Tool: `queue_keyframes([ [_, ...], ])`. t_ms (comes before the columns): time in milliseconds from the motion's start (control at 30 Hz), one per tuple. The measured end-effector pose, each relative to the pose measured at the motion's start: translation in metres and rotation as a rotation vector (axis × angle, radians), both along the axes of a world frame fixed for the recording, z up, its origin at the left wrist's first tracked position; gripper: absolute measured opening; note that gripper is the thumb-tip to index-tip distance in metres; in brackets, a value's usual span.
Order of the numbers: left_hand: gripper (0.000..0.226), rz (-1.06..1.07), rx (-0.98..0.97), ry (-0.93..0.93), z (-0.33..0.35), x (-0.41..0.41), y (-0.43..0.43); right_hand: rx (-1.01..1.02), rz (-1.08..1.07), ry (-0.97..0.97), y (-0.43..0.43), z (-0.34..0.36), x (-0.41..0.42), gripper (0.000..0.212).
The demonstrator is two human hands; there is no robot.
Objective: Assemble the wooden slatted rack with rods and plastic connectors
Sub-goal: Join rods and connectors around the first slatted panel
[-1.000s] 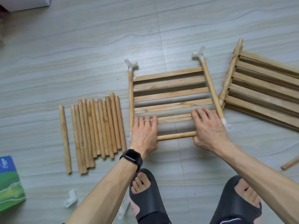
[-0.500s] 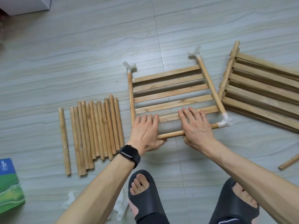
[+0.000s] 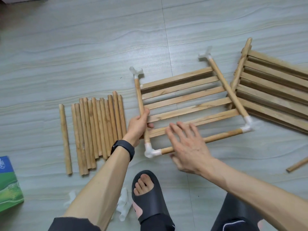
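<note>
The left hand, which had lain flat across the near slats of the slatted panel, turned and closed around the panel's left side rod. The right hand left the panel's right corner, slid along the near rod toward its middle, and ended spread open over it, blurred by motion. With the left hand moved aside, the white corner connector joining the near rod to the left side rod came into sight.

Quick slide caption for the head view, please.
Left hand grips a side rod of the slatted panel, open right hand over its front rod.
</note>
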State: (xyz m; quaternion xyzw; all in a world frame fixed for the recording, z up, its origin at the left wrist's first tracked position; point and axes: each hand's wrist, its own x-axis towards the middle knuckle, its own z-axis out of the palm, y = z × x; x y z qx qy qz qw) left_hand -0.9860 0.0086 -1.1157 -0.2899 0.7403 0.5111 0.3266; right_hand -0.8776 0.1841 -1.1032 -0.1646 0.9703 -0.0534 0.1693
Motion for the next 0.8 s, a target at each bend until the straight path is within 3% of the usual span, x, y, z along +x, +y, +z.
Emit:
queue_keyframes([
  [67,0.041,-0.011,0.067,-0.059,-0.001,0.007,0.011,-0.022,0.032,-0.030,-0.024,0.003,0.003,0.102],
  [167,0.041,-0.002,-0.026,0.015,-0.005,0.016,0.019,-0.019,0.005,-0.070,-0.035,0.003,-0.005,0.105],
  [367,0.036,0.051,-0.230,0.181,0.004,0.024,0.040,-0.091,-0.046,0.001,-0.028,0.012,-0.011,0.072],
  [567,0.038,0.119,-0.244,0.220,0.001,0.029,0.044,-0.101,-0.040,-0.011,-0.022,0.014,-0.013,0.069],
  [800,0.038,0.195,-0.234,0.222,0.002,0.038,0.055,-0.114,-0.012,0.026,-0.015,0.013,-0.014,0.050],
])
